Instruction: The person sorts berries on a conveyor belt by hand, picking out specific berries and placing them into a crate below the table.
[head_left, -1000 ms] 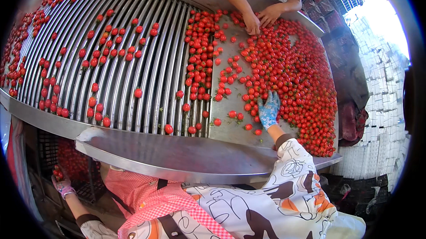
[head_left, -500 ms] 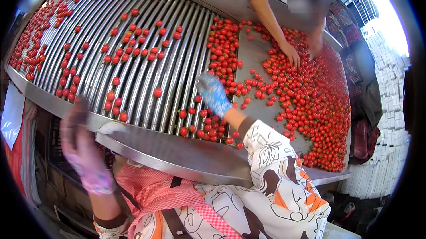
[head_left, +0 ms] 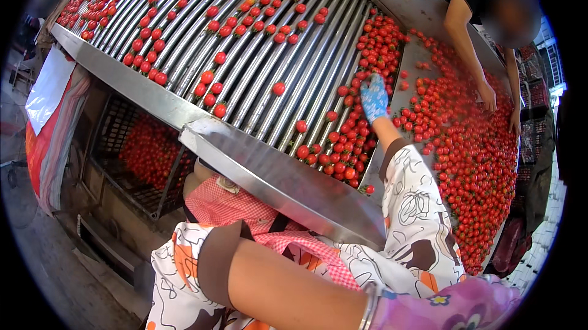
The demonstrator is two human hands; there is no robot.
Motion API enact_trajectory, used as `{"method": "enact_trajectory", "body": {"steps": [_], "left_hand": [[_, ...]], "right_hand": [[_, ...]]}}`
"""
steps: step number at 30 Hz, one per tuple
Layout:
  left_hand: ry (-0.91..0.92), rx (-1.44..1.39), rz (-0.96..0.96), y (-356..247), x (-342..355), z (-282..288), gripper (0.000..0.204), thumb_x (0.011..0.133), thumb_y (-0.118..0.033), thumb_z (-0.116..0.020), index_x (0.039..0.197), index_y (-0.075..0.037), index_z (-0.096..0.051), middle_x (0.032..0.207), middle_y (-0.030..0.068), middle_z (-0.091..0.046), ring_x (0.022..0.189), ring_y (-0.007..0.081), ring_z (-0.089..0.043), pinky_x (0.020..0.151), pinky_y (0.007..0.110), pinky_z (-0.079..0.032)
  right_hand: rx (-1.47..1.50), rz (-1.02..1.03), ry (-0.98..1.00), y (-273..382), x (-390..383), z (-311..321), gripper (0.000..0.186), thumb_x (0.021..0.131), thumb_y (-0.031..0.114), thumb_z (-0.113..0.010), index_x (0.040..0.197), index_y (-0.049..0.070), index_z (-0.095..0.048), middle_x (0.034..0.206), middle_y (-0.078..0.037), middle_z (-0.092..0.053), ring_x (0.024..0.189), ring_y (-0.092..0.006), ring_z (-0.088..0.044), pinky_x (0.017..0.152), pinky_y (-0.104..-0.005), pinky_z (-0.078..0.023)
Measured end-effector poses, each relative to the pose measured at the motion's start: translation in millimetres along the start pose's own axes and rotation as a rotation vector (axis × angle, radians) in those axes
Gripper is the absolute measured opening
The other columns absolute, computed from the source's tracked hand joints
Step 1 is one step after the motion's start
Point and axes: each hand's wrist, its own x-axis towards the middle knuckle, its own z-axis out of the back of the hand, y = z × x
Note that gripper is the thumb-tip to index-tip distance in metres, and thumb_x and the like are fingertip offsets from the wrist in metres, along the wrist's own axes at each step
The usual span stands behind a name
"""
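Left hand (head_left: 450,308) swung from roller bed (head_left: 245,103) front-left to well off its front-right, grip unclear; only right hand (head_left: 375,100) now at tomatoes (head_left: 380,42), piled on roller bed's right end and beyond. Right fingers (head_left: 369,85) nearly straight, close together; any hold hidden.

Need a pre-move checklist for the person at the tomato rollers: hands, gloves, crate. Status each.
1. Right hand gloved: ok.
2. Right hand clear of rollers: not ok; it's at the tomatoes bunched along their right end.
3. Left hand clear of rollers: ok, lower right.
4. Left hand empty: cannot tell, blurred at picture edge.
5. Co-worker's hand apart from right hand: ok.
6. Crate clear of hands: ok.
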Motion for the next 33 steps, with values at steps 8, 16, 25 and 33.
{"method": "enact_trajectory", "body": {"steps": [8,16,25,33], "left_hand": [[0.037,-0.112,0.088,15.4,-0.5,6.7,0.038,0.084,-0.013,-0.062,0.119,0.0,-0.058,0.107,0.0128,-0.065,0.102,0.0237,-0.062,0.09,0.033,-0.049],[-0.268,-0.031,0.519,1.6,-5.4,61.1,0.035,0.085,-0.013,-0.061,0.117,0.001,-0.061,0.102,0.01,-0.067,0.099,0.0217,-0.063,0.089,0.031,-0.049],[-1.089,-0.497,0.425,35.0,-73.6,178.9,0.037,0.095,-0.021,-0.053,0.122,0.003,-0.048,0.107,0.0145,-0.057,0.096,0.0213,-0.061,0.082,0.035,-0.054],[-1.121,-0.379,0.256,1.0,-104.2,183.8,0.03,0.096,-0.003,-0.047,0.125,0.005,-0.048,0.116,0.0175,-0.058,0.092,0.0151,-0.062,0.074,0.022,-0.057]], "right_hand": [[0.243,0.031,0.053,56.6,-87.9,23.5,0.023,0.083,0.011,-0.06,0.104,0.005,-0.058,0.093,-0.019,-0.061,0.089,-0.0356,-0.061,0.079,-0.0421,-0.049],[0.583,0.119,0.63,109.2,-124.2,72.1,0.035,0.088,0.022,-0.06,0.118,0.004,-0.057,0.105,-0.018,-0.063,0.099,-0.0323,-0.061,0.087,-0.0403,-0.047],[0.939,0.045,0.534,185.9,-34.3,174.5,0.024,0.087,0.014,-0.064,0.108,0.002,-0.064,0.098,-0.007,-0.066,0.09,-0.0121,-0.062,0.082,-0.0286,-0.05],[0.631,0.259,0.347,111.6,-45.3,132.7,0.036,0.089,0.014,-0.06,0.124,0.009,-0.058,0.117,-0.008,-0.063,0.104,-0.0162,-0.06,0.09,-0.031,-0.048]]}}
